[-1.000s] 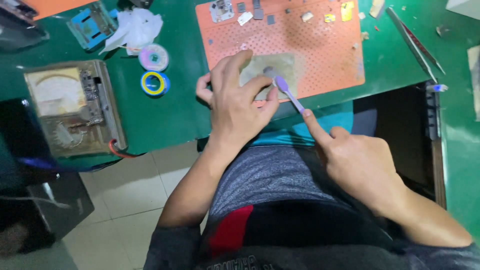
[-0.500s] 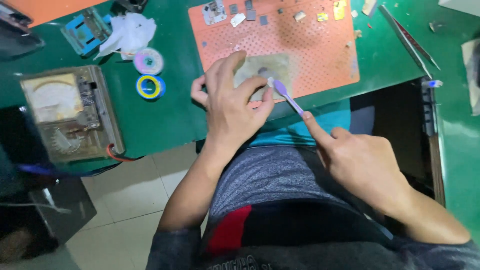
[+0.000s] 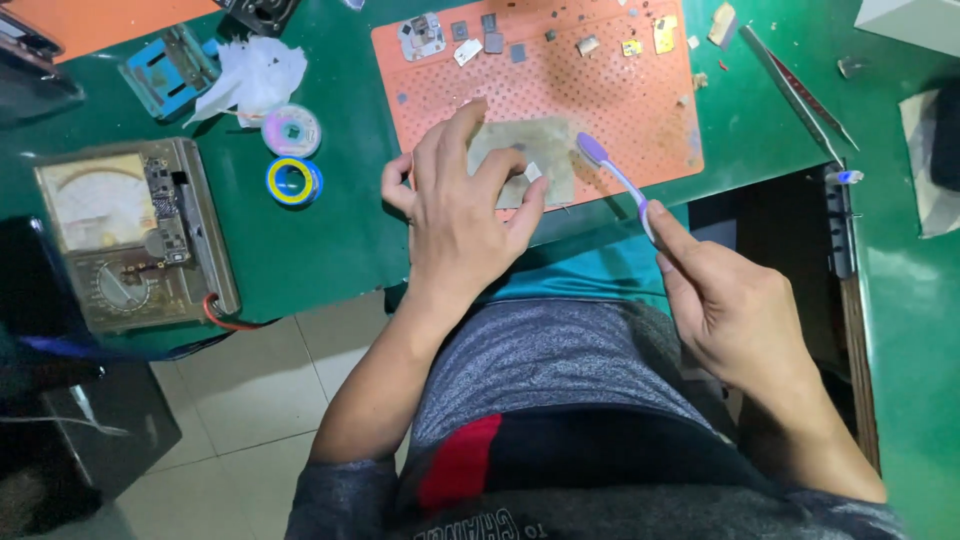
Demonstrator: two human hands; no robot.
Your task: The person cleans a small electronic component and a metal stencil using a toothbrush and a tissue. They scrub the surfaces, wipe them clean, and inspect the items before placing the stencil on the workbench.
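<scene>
Left hand [image 3: 462, 215] covers near part of beige rectangular cloth pad [image 3: 545, 150]; tiny white chip at fingertips too small to identify. Orange perforated mat's [image 3: 640, 100] small parts at 12 o'clock indistinct. White box [image 3: 915, 20] at 1 o'clock cut by edge.

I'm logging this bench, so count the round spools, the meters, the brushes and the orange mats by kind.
Round spools: 2 (white spool, yellow and blue spool)
Analog meter: 1
Purple toothbrush: 1
Orange mats: 2 (perforated mat, second mat)
Total: 6
</scene>
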